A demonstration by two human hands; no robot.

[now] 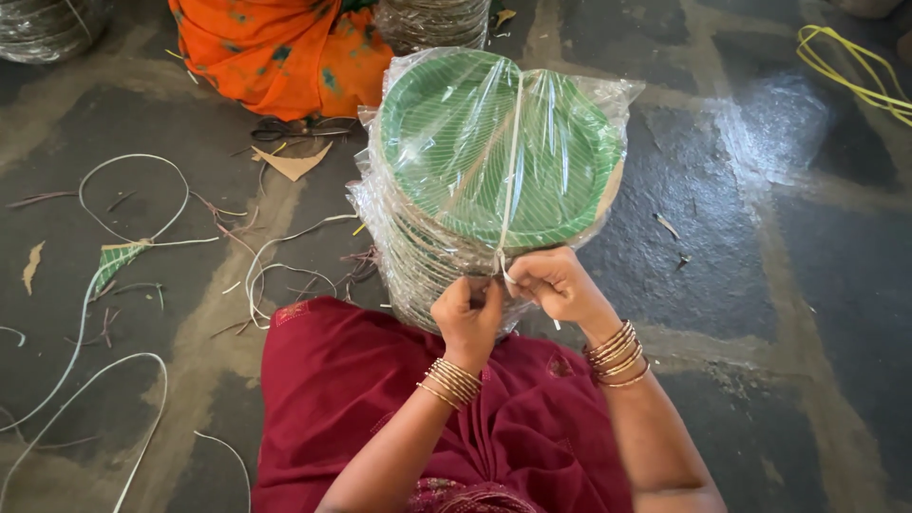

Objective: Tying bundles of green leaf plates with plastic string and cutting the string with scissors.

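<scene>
Both hands pinch the pale strap (506, 204): left hand (467, 313) and right hand (556, 282) meet at the near edge of the plastic-wrapped stack of green plates (489, 142) standing on the stone floor (741, 247); keep the 2 ends taut against the wrap while knotting

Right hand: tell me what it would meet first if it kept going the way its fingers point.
The right hand points toward the left hand, pinching the pale strap. It would probably meet the left hand's fingers first, just in front of the wrapped stack of green plates; depth is uncertain.
</scene>
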